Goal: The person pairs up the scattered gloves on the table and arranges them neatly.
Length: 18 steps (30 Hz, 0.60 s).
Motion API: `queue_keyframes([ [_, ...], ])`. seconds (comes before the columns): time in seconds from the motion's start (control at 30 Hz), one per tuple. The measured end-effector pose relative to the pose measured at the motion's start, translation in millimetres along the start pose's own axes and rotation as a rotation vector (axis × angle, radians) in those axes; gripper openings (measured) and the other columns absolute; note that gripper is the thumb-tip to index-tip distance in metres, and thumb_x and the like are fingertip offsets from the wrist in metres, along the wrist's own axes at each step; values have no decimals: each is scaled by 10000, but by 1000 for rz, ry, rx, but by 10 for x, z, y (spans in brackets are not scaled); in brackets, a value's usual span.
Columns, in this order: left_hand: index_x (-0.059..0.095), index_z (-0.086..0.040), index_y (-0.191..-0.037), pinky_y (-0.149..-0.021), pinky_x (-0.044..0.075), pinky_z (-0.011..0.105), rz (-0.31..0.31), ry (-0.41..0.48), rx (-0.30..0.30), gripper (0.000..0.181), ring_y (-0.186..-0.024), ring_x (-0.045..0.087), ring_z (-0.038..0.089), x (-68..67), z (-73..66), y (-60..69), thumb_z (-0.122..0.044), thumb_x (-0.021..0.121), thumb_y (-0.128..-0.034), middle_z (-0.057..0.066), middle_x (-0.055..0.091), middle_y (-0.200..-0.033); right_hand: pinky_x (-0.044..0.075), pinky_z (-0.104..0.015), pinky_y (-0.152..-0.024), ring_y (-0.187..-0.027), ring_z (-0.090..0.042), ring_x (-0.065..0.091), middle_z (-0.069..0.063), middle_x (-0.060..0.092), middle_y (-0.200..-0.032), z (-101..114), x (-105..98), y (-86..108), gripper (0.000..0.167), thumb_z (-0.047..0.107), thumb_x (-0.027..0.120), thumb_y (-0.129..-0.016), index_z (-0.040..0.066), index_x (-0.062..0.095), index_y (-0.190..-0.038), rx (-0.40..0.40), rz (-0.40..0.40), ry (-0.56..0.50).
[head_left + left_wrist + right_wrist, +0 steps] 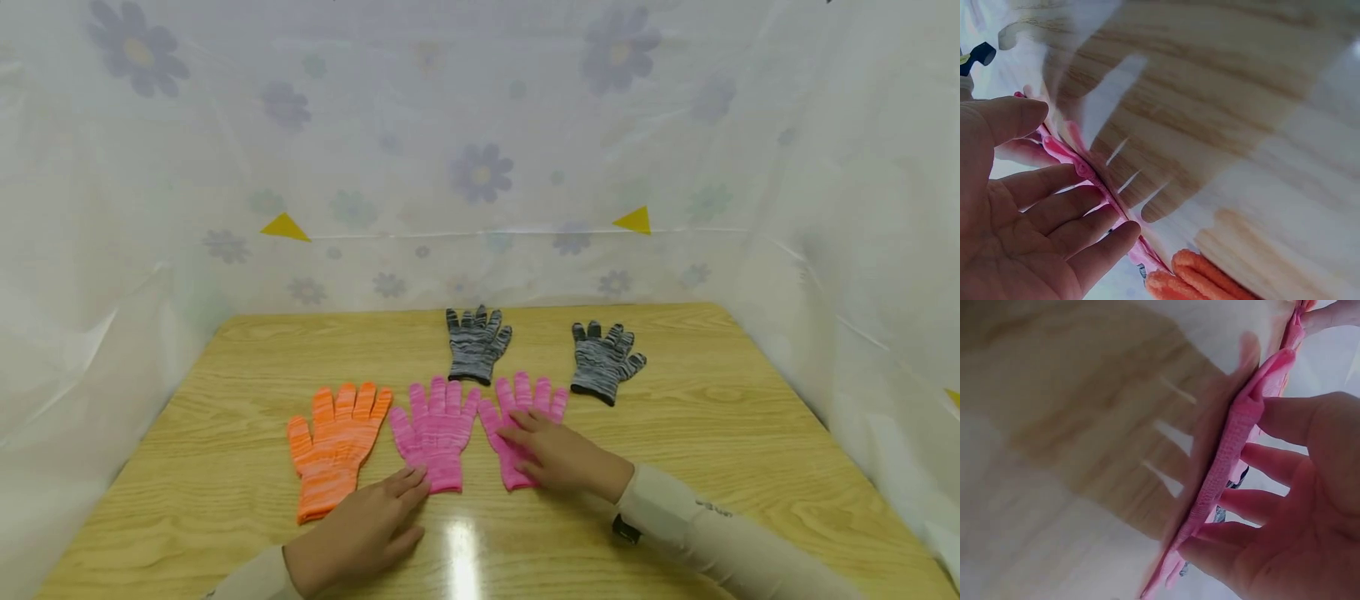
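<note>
Pale sleeves [720,542] reach in from the lower edge of the head view, a dark device [626,530] beneath the right cuff. Left hand [363,527]: fingers extended and relaxed, thumb apart; nothing is gripped. Its fingertips meet the near left corner of the cuff of the left pink glove [438,433]. Right hand [558,457]: fingers nearly straight and spread, laid over the palm of the right pink glove [509,460]; nothing is clasped.

Both pink gloves lie flat, side by side, on the wood-grain table [187,500], finger ends pointing away from the person and cuffs toward the person. The thumb of the right pink glove sits just beside the outer finger of the left one. An orange glove [337,446] lies flat to the left of the pink pair, near the left hand. Two grey-and-black gloves [472,346] lie farther back, well apart from each other. Behind the table hangs a white flower-print sheet [480,100] bearing yellow triangles [286,227].
</note>
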<state>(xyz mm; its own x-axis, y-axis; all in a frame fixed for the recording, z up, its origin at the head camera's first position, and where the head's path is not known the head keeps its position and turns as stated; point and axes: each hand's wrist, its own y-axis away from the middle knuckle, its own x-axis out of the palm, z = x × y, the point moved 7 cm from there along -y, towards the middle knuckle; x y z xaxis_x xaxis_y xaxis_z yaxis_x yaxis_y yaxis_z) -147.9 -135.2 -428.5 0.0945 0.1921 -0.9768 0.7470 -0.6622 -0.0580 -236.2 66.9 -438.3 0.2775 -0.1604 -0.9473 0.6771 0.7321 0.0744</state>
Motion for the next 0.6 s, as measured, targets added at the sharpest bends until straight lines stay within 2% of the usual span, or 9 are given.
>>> queue_keyframes([
  [0.17, 559, 8, -1317, -960, 483, 448, 32, 22, -20, 505, -1253, 516, 304, 17, 0, -14, -312, 606, -930, 187, 508, -1384, 294, -592, -1079, -1338, -536, 272, -226, 287, -1522, -1, 4, 1, 552, 243, 570, -961, 97, 397, -1464, 27, 59, -1],
  [0.33, 552, 10, -1323, -977, 470, 451, 50, 37, -33, 506, -1268, 501, 304, 13, 2, -20, -304, 605, -931, 189, 491, -1398, 279, -596, -1085, -1357, -529, 230, -241, 233, -1537, 1, -4, -10, 566, 242, 532, -983, 109, 334, -1496, 33, 106, -4],
  [0.47, 554, 7, -1322, -979, 468, 452, 57, 40, -40, 503, -1270, 499, 304, 14, 7, -24, -307, 603, -932, 187, 491, -1399, 277, -588, -1090, -1370, -504, 232, -281, 229, -1521, 34, -28, -31, 567, 213, 531, -982, 80, 326, -1494, 11, 111, -4],
  [0.5, 555, 7, -1321, -979, 468, 451, 57, 39, -40, 502, -1269, 500, 305, 16, 8, -25, -308, 603, -932, 187, 491, -1399, 309, -576, -1078, -1367, -489, 257, -285, 236, -1517, 47, -39, -34, 566, 215, 539, -979, 74, 337, -1489, 9, 106, 2],
  [0.6, 556, 7, -1320, -978, 470, 451, 55, 39, -41, 503, -1269, 500, 307, 23, 14, -26, -306, 607, -930, 187, 491, -1399, 359, -583, -1040, -1347, -486, 308, -266, 289, -1505, 62, -72, -35, 586, 272, 596, -947, 78, 393, -1462, 28, 69, 67],
])
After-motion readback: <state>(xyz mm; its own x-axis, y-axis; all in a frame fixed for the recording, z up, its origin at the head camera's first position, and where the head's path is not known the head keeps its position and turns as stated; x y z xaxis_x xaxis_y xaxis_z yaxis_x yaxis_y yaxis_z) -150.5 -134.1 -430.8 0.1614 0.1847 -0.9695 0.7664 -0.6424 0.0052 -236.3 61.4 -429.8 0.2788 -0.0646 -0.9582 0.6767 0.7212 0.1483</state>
